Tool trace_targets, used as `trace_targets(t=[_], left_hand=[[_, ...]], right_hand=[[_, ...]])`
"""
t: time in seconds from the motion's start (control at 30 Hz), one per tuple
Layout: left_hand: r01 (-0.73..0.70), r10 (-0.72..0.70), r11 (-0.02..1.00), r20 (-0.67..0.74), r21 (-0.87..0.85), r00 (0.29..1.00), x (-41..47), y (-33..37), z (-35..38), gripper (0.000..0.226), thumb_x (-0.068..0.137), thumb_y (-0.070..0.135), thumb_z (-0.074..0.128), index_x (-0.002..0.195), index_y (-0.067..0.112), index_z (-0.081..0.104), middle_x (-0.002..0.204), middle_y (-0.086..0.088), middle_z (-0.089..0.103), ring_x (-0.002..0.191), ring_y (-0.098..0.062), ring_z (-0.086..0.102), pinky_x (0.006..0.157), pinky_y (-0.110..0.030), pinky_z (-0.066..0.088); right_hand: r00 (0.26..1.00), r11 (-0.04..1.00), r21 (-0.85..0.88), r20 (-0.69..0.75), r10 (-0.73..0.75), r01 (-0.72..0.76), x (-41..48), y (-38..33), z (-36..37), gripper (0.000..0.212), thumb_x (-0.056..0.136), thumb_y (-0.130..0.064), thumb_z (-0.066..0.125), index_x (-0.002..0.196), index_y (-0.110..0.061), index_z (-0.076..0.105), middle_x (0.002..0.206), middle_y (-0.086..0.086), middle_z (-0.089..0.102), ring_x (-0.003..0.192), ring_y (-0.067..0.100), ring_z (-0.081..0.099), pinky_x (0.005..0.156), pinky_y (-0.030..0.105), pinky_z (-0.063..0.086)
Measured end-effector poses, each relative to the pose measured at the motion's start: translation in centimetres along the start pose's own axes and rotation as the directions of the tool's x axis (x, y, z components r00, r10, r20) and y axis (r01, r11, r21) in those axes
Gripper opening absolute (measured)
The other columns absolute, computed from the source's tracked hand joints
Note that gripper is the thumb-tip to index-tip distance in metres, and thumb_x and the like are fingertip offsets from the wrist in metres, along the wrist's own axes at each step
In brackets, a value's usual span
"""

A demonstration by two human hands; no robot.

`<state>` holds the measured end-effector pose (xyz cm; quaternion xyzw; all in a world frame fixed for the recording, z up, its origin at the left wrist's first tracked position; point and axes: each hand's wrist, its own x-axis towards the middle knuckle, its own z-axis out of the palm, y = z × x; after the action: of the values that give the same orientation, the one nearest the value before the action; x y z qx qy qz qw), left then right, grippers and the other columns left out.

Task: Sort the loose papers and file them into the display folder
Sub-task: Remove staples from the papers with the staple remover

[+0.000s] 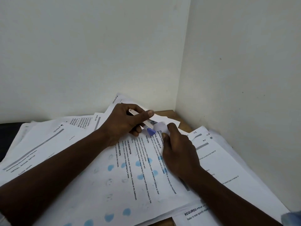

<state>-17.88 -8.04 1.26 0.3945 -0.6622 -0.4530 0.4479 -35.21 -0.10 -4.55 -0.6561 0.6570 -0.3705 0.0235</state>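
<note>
Two bare hands worked over a heap of loose papers (pixel 40 147) that covered nearly all of one wooden table (pixel 164 112) set in the corner of two pale walls (pixel 97 46). At least seven overlapping sheets could be told apart, though the exact number was hidden by the overlap. The top sheet (pixel 130 185), printed with black headings and marked with some ten blue blots, lay slantwise in the middle of the heap. The left hand (pixel 123 126) hovered over the far corner of the top sheet, its fingers curled round one slim silvery tool (pixel 148 125) with the thumb stretched along it. The tool's single purple tip (pixel 151 131) pointed down at that same corner. What kind of tool it was could not be told. The right hand (pixel 179 154) rested on the right edge of the top sheet and pinched its lifted far corner (pixel 160 126) between thumb and forefinger. To the right of the top sheet three sheets (pixel 204 140) fanned out, each with a handwritten mark at its head. Below the top sheet one further page (pixel 203 214) stuck out. One dark shape (pixel 9 128) showed well to the left of the top sheet, too little of it to name.
</note>
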Motion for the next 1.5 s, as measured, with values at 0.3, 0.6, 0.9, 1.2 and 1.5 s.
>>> trace_targets(t=[0.3,0.6,0.9,1.2,1.5], left_hand=[[0.124,-0.106,0.991,0.276,-0.048,0.955,0.1,-0.3,-1.2,0.06,0.069,0.033,0.085,0.106,-0.012,0.071,0.079,-0.019,0.07,0.067,-0.023,0.064,0.061,-0.026,0.059],[0.17,-0.113,0.948,0.215,-0.268,0.97,0.3,-1.3,-0.7,0.035,0.077,0.03,0.077,0.101,0.005,0.079,0.089,-0.014,0.074,0.07,-0.015,0.067,0.066,-0.025,0.062],[0.015,-0.005,0.999,0.228,-0.041,0.974,0.2,-1.0,-0.7,0.037,0.09,0.034,0.07,0.108,0.003,0.076,0.078,-0.019,0.071,0.062,-0.024,0.06,0.058,-0.026,0.055],[-0.098,0.099,0.995,0.123,-0.01,0.987,0.0,-1.5,-0.2,0.029,0.098,0.025,0.067,0.101,-0.002,0.075,0.062,-0.009,0.06,0.05,-0.013,0.045,0.049,-0.018,0.039],[-0.119,0.128,0.988,0.085,-0.1,0.988,-0.2,-2.1,0.4,0.017,0.097,0.022,0.07,0.091,0.007,0.076,0.06,-0.003,0.055,0.052,-0.01,0.041,0.048,-0.017,0.035]], right_hand=[[0.999,0.999,-0.023,0.025,-0.033,0.033,-0.1,0.0,0.0,0.018,0.107,-0.03,0.039,0.124,-0.025,0.043,0.093,0.004,0.068,0.093,0.031,0.062,0.068,0.039,0.04],[0.997,0.997,0.031,-0.008,-0.071,0.071,-0.1,0.4,0.4,0.02,0.106,-0.029,0.04,0.127,-0.028,0.044,0.091,0.002,0.068,0.092,0.032,0.061,0.068,0.041,0.04],[0.991,0.988,0.083,-0.054,-0.123,0.127,-0.1,0.6,0.5,0.02,0.107,-0.03,0.04,0.126,-0.033,0.04,0.079,-0.002,0.064,0.08,0.029,0.061,0.065,0.04,0.043],[0.996,0.981,0.178,-0.032,-0.079,0.084,0.1,1.1,0.8,0.02,0.106,-0.031,0.044,0.125,-0.033,0.04,0.081,0.0,0.066,0.078,0.03,0.063,0.073,0.049,0.052],[0.998,0.947,0.318,-0.048,-0.027,0.041,0.6,0.8,0.6,0.048,0.092,-0.071,0.05,0.097,-0.025,0.062,0.086,-0.009,0.068,0.081,0.013,0.063,0.074,0.044,0.054]])
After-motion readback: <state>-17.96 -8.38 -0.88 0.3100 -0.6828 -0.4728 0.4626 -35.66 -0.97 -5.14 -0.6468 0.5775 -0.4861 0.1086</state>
